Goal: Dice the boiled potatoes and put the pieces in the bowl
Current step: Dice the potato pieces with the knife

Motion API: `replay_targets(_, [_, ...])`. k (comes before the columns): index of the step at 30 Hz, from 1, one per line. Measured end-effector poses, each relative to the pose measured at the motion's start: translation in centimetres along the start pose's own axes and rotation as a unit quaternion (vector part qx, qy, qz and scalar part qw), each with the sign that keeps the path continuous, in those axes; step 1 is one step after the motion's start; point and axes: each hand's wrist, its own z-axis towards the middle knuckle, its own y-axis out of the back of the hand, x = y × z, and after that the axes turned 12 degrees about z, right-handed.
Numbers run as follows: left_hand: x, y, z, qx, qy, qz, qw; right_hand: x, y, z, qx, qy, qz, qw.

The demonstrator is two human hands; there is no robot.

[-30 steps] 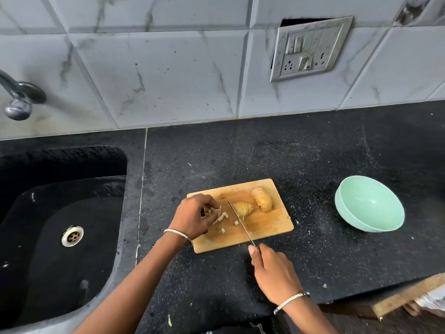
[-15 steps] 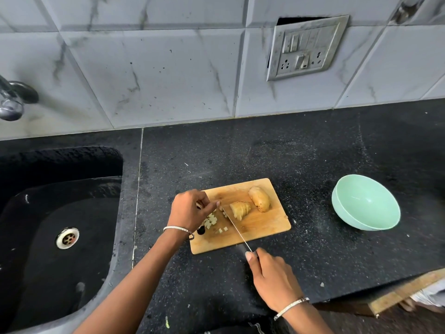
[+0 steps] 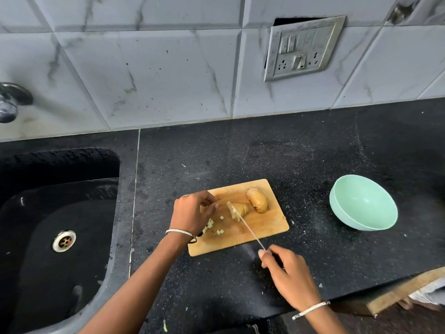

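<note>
Black counter [image 3: 313, 153]: right hand [image 3: 289, 276] grips knife [image 3: 250, 230] against potato [image 3: 242, 208]; left hand [image 3: 190, 213] curled, contents unclear.

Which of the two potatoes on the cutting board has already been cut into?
The left potato, under the knife blade, shows a pale cut end. The right potato, by the board's far corner, looks whole.
</note>
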Motion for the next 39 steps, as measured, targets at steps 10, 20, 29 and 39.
replay_targets(10, [-4.2, -2.1, -0.6, 0.029, -0.015, 0.074, 0.997, -0.1, -0.5, 1.6, 0.000, -0.091, 0.131, 0.987])
replay_targets(20, [-4.2, -2.3, -1.2, 0.013, 0.012, 0.039, 0.999, 0.1, -1.4, 1.6, 0.015, -0.130, 0.146, 0.981])
replay_targets(29, [-3.3, -2.3, -1.2, 0.007, 0.016, 0.004, 1.000, -0.2, -1.5, 1.8, 0.005, -0.123, 0.127, 0.984])
replay_targets(39, [-2.5, -1.7, -1.8, 0.004, 0.022, 0.003, 1.000, 0.3, -1.0, 1.2, 0.017, -0.105, 0.145, 0.984])
